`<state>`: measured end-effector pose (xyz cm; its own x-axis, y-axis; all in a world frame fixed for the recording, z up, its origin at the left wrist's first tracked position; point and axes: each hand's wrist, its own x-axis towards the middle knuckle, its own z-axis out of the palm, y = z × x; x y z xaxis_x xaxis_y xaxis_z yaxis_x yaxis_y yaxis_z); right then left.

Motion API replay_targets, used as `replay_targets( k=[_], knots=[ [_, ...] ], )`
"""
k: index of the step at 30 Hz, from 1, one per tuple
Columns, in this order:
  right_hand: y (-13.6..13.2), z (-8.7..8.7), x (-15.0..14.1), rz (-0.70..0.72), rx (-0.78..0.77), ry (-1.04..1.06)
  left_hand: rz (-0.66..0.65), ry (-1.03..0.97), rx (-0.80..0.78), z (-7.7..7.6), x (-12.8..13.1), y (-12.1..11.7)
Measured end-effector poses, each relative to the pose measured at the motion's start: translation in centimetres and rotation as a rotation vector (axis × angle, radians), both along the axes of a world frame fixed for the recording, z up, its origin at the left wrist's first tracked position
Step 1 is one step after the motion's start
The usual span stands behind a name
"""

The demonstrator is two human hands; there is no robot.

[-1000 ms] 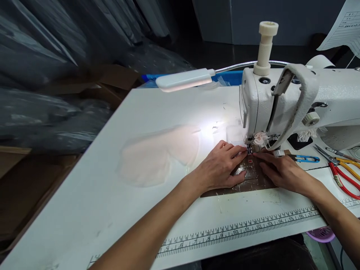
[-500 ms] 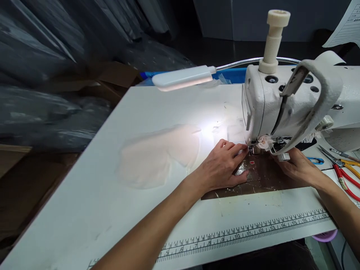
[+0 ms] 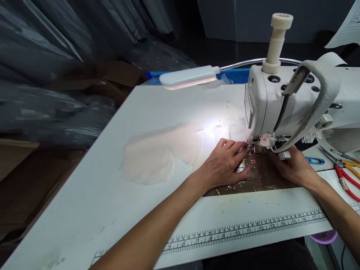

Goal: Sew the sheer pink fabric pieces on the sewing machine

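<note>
My left hand rests on the brown plate in front of the sewing machine. Its bent fingertips press together beside the presser foot, the thumb apart from them; what they hold is too small to make out. To the right of the foot, my right hand reaches in behind the small ridged knob, so its fingertips are hidden. A pale pink ruffled scrap hangs by the needle area. Sheer pale pink fabric lies flat to the left.
A white lamp lights the white table. At the right lie blue thread snips and scissors with red and yellow handles. A printed ruler runs along the front edge. Plastic-covered bundles stand beyond the left edge.
My right hand has shifted right and in behind the knob, its fingers leaving the plate before the foot. My left hand stays by the foot. The view has moved slightly.
</note>
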<state>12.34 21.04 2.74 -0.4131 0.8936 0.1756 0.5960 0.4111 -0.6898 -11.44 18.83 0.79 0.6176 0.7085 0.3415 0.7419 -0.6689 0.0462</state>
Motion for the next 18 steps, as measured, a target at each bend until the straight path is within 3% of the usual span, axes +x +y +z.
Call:
replay_targets(
  k=[6, 10, 14, 18],
  knots=[
    [0.8, -0.7, 0.4, -0.056, -0.049, 0.013, -0.008, -0.107, -0.176, 0.3, 0.1, 0.2],
    [1.3, -1.1, 0.6, -0.131, -0.322, 0.214, 0.028, -0.033, -0.274, 0.4, 0.2, 0.2],
    [1.6, 0.2, 0.5, -0.173, -0.532, 0.452, 0.108, 0.071, -0.223, 0.6, 0.6, -0.3],
    [2.1, 1.5, 0.5, -0.201, -0.539, 0.446, 0.128, 0.261, -0.133, 1.6, 0.9, 0.8]
  ],
)
